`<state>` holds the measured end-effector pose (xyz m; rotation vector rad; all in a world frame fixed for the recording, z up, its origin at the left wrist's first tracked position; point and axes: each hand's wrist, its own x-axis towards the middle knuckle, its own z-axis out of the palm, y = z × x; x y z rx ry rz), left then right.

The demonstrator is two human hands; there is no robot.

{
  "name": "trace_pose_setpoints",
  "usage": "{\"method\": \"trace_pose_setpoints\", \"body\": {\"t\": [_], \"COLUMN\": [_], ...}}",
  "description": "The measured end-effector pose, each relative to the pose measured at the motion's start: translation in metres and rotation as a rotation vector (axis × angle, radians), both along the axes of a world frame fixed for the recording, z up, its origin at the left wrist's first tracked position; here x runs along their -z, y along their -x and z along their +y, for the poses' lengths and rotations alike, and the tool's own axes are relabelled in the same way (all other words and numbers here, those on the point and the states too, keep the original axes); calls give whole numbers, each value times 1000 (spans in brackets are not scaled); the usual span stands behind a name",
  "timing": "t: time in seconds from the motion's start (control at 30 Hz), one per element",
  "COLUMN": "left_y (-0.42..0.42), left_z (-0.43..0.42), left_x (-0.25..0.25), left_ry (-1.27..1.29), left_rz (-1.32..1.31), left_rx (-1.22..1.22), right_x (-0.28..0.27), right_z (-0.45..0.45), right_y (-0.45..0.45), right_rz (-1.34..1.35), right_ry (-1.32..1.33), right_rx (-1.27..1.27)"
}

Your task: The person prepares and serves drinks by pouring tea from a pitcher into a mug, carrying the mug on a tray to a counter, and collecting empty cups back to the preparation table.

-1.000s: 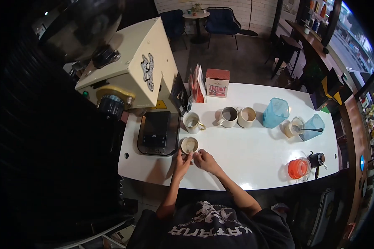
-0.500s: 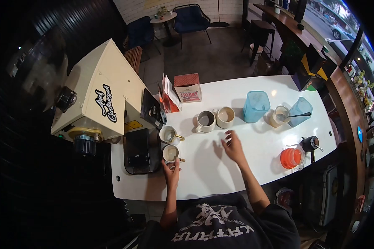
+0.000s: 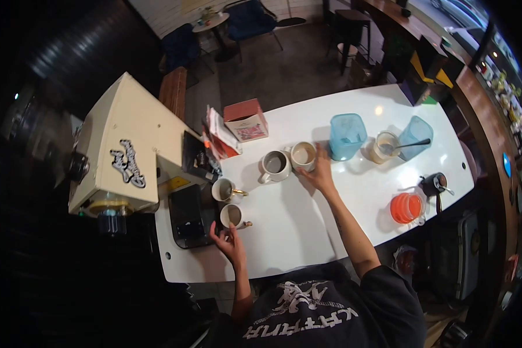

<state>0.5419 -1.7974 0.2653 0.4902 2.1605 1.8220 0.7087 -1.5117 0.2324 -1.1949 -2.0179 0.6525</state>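
Observation:
My right hand (image 3: 321, 173) curls round the near right side of a beige mug (image 3: 301, 163), its thumb in front and fingers along the side. Touching distance to the left is a second pale mug (image 3: 276, 175) with a dark inside. My left hand (image 3: 232, 246) is at the near side of a small cup (image 3: 231, 217), fingers spread, one fingertip against or very near its wall. That cup's handle points right. Just behind it stands another cup (image 3: 221, 189) with a gold handle.
A cream grinder (image 3: 130, 151) and a black scale (image 3: 185, 220) are at the left. Coffee bags (image 3: 221, 136) and a red-topped box (image 3: 246, 119) stand behind. Rightward are blue containers (image 3: 347, 139), a glass with a spoon (image 3: 384, 149), a red jug (image 3: 404, 210) and a black pot (image 3: 432, 185).
My right hand has gone forward from above the table to the beige mug. My left hand's fingers have loosened from the near cup. The camera view has shifted and tilted.

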Motion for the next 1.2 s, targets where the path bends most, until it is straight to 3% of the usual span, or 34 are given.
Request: {"method": "trace_pose_setpoints", "body": {"t": [0.13, 0.33, 0.53, 0.6, 0.67, 0.73, 0.93, 1.0, 1.1, 1.2], "left_y": [-27, -48, -48, -44, -40, -40, -33, -26, -18, -11], "left_z": [23, 62, 124, 142, 154, 164, 184, 189, 193, 197], "left_x": [-23, -12, -23, -22, -23, -23, -24, -22, -17, -10], "left_ry": [-159, -151, -49, -53, -28, 74, 99, 87, 168, 193], "left_rz": [107, 228, 309, 555, 511, 741, 820, 704, 701, 692], "left_rx": [-38, 350, 480, 471, 530, 485, 520, 580, 601, 611], "right_x": [-2, -26, -49, -53, -56, -53, -63, -65, -71, -65], "right_z": [-5, -23, -58, -71, -82, -94, -118, -119, -111, -101], "right_y": [2, -7, -26, -31, -37, -46, -92, -112, -139, -159], "right_rz": [157, 50, -72, -75, -114, -129, -222, -251, -356, -312], "right_ry": [-15, 21, 112, 123, 158, 165, 192, 245, 406, 382], "right_rx": [-21, 125, 270, 320, 351, 386, 226, 192, -15, -177]}}
